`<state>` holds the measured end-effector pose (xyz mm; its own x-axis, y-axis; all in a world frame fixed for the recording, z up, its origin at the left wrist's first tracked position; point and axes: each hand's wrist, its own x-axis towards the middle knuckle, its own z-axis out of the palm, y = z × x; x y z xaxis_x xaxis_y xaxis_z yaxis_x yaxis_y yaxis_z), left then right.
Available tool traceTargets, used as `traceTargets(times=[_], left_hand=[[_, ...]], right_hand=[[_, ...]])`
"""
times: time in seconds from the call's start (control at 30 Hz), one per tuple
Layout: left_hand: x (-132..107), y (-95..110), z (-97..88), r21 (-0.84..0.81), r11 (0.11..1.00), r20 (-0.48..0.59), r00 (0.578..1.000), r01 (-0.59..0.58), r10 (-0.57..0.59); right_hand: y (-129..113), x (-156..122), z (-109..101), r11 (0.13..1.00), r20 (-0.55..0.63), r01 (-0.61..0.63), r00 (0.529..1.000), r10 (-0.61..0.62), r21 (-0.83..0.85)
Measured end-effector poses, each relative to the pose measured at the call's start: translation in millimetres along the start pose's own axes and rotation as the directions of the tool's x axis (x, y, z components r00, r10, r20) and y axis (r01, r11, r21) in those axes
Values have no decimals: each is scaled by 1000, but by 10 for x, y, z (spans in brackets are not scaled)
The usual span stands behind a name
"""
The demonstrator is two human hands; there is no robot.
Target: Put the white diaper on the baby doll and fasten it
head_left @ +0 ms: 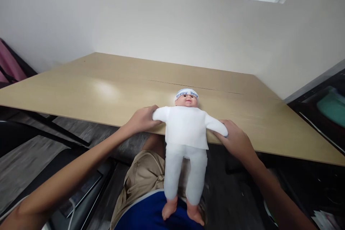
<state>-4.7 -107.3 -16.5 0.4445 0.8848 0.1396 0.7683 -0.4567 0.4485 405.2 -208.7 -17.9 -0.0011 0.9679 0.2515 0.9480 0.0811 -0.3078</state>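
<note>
A baby doll (pixel 185 127) in a white top and white trousers faces up toward me, with bare feet and a white headband lettered in blue. Its head is at the table's front edge and its legs hang down over my lap. My left hand (pixel 144 118) is closed around the end of the doll's sleeved arm on the left. The other sleeved arm is gripped by my right hand (pixel 235 138), thumb underneath. Both doll arms are stretched out sideways, and their ends are partly hidden by my fingers.
A long light-wood table (pixel 129 75) stretches ahead, with a thin seam across it. Behind it stands a white partition wall (pixel 172 28). At the left are a black chair (pixel 37 172) and something pink (pixel 10 63). Dark items with a green patch (pixel 332 104) sit at the right.
</note>
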Motion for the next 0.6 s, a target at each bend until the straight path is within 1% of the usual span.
traceTargets(times=[0.1,0.2,0.3,0.43,0.6], left_hand=[[135,-128,17,119,993,-7,1000,25,-24],[275,-263,36,183,983,-19,999,34,-31],[458,-411,54,202,979,-29,1000,16,-10],[773,-637,75,204,979,-54,998,-13,24],[1274,-903,102,218,976,-94,995,-5,27]], right_hand=[[104,136,147,1000,-25,-13,1000,14,18],[184,337,243,998,13,-41,999,41,47],[263,591,322,996,55,-67,996,64,51],[350,988,452,997,81,-41,996,36,63],[433,1534,625,999,68,-10,998,8,34]])
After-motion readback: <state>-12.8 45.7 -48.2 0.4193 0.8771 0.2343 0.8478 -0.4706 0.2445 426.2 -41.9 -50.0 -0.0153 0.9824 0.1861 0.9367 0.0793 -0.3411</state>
